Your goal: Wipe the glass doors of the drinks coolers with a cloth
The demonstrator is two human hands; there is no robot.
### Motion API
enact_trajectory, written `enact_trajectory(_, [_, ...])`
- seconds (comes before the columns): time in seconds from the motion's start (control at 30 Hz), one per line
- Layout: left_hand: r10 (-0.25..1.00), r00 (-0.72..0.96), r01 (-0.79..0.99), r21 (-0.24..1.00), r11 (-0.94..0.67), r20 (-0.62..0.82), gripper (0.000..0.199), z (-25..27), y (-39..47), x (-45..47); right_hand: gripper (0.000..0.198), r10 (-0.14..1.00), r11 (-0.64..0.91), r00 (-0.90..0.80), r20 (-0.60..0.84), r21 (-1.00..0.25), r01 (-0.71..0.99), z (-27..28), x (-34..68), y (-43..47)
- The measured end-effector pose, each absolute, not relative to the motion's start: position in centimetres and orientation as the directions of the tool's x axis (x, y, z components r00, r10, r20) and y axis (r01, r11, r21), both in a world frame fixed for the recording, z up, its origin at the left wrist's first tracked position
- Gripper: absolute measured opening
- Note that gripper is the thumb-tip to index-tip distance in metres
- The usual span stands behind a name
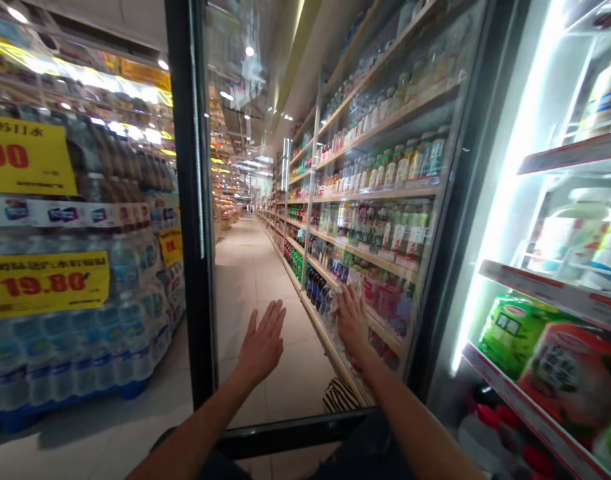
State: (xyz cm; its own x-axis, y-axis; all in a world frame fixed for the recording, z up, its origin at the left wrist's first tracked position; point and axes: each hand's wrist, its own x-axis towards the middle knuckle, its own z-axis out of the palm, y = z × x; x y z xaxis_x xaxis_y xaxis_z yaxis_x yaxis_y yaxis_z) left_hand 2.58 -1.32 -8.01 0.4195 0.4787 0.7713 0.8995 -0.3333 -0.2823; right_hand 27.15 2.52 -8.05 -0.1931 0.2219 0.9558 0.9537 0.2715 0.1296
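Observation:
A glass cooler door (330, 421) with a black frame stands swung open straight ahead of me. My left hand (263, 339) is raised before the lower middle of the glass, its fingers stretched out and holding nothing. To the right, my right hand (354, 323) is also held up with fingers extended and nothing in it. Whether either palm presses on the glass, I cannot tell. Shelves of bottled drinks (390, 167) show in the pane behind my hands, and a black-and-white striped patch (341, 396) appears low in it.
On the right is the lit cooler, with a shelf edge (550, 290), a green bag (518, 337) and a red bag (575, 377). Stacked water bottles (75, 347) with yellow price signs (45, 285) stand on the left. A tiled floor (245, 267) stretches away in the pane.

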Motion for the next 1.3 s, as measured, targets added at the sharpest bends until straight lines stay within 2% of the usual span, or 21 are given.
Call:
enact_trajectory(0.07, [0.489, 0.405, 0.906, -0.265, -0.331, 0.773, 0.055, -7.7, -1.3, 2.5, 0.048, 0.162, 0.197, 0.002, 0.987, -0.034, 0.98, -6.7, 27.8, 2.9])
enact_trajectory(0.13, [0.489, 0.392, 0.91, -0.251, -0.329, 0.78, 0.056, -7.5, -1.3, 2.5, 0.049, 0.144, 0.189, 0.067, 0.987, -0.094, 0.977, -6.2, 27.3, 3.1])
enact_trajectory(0.17, [0.485, 0.387, 0.912, -0.247, -0.327, 0.784, 0.056, -7.4, -1.3, 2.4, 0.05, 0.163, 0.213, 0.02, 0.986, -0.055, 0.975, -6.3, 26.7, 3.0])
enact_trajectory(0.27, [0.469, 0.383, 0.913, -0.25, -0.321, 0.796, 0.059, -7.0, -1.3, 2.2, 0.048, 0.229, 0.345, -0.296, 0.927, 0.207, 0.915, -7.6, 24.2, 2.6])
enact_trajectory(0.33, [0.46, 0.37, 0.919, -0.245, -0.309, 0.807, 0.059, -6.4, -1.3, 1.9, 0.047, 0.23, 0.406, -0.443, 0.866, 0.329, 0.853, -7.7, 23.4, 2.4])
enact_trajectory(0.4, [0.454, 0.347, 0.928, -0.23, -0.295, 0.821, 0.058, -5.8, -1.2, 1.5, 0.046, 0.206, 0.407, -0.452, 0.868, 0.344, 0.846, -6.3, 23.6, 2.6])
enact_trajectory(0.53, [0.45, 0.314, 0.938, -0.201, -0.282, 0.836, 0.057, -5.1, -0.8, 1.0, 0.044, 0.154, 0.285, -0.185, 0.971, 0.136, 0.949, -2.2, 24.4, 3.5])
enact_trajectory(0.6, [0.451, 0.315, 0.938, -0.203, -0.281, 0.835, 0.058, -5.2, -0.7, 0.8, 0.043, 0.153, 0.273, -0.156, 0.976, 0.11, 0.956, -2.0, 24.0, 3.5])
enact_trajectory(0.73, [0.447, 0.337, 0.932, -0.227, -0.281, 0.829, 0.057, -5.5, -0.8, 0.4, 0.041, 0.175, 0.412, -0.492, 0.853, 0.391, 0.823, -5.0, 22.5, 2.7])
enact_trajectory(0.8, [0.439, 0.33, 0.935, -0.227, -0.271, 0.836, 0.056, -5.4, -0.9, 0.1, 0.04, 0.163, 0.453, -0.598, 0.785, 0.479, 0.752, -5.3, 22.2, 2.5])
enact_trajectory(0.87, [0.43, 0.321, 0.938, -0.222, -0.266, 0.843, 0.055, -5.2, -0.9, 0.0, 0.04, 0.166, 0.433, -0.563, 0.81, 0.453, 0.779, -3.5, 22.0, 2.8])
enact_trajectory(0.97, [0.424, 0.312, 0.939, -0.209, -0.273, 0.85, 0.054, -4.7, -0.9, -0.2, 0.041, 0.164, 0.35, -0.336, 0.927, 0.264, 0.899, 0.3, 21.5, 3.6])
enact_trajectory(1.03, [0.432, 0.293, 0.944, -0.186, -0.272, 0.853, 0.054, -4.5, -1.0, -0.5, 0.042, 0.159, 0.34, -0.284, 0.945, 0.218, 0.915, 1.0, 21.0, 3.8])
enact_trajectory(1.1, [0.435, 0.274, 0.949, -0.168, -0.265, 0.858, 0.055, -4.4, -1.0, -0.9, 0.043, 0.155, 0.398, -0.431, 0.889, 0.343, 0.851, -0.5, 20.5, 3.3])
enact_trajectory(1.2, [0.421, 0.268, 0.952, -0.171, -0.254, 0.866, 0.055, -4.2, -1.0, -1.8, 0.043, 0.123, 0.495, -0.703, 0.7, 0.571, 0.655, -4.0, 20.2, 2.4])
enact_trajectory(1.27, [0.416, 0.268, 0.952, -0.174, -0.251, 0.869, 0.055, -4.1, -1.0, -2.2, 0.043, 0.109, 0.503, -0.746, 0.657, 0.611, 0.612, -4.4, 19.9, 2.3])
enact_trajectory(1.3, [0.417, 0.265, 0.953, -0.171, -0.249, 0.87, 0.055, -4.0, -1.0, -2.3, 0.043, 0.113, 0.49, -0.718, 0.686, 0.591, 0.641, -3.7, 19.7, 2.5])
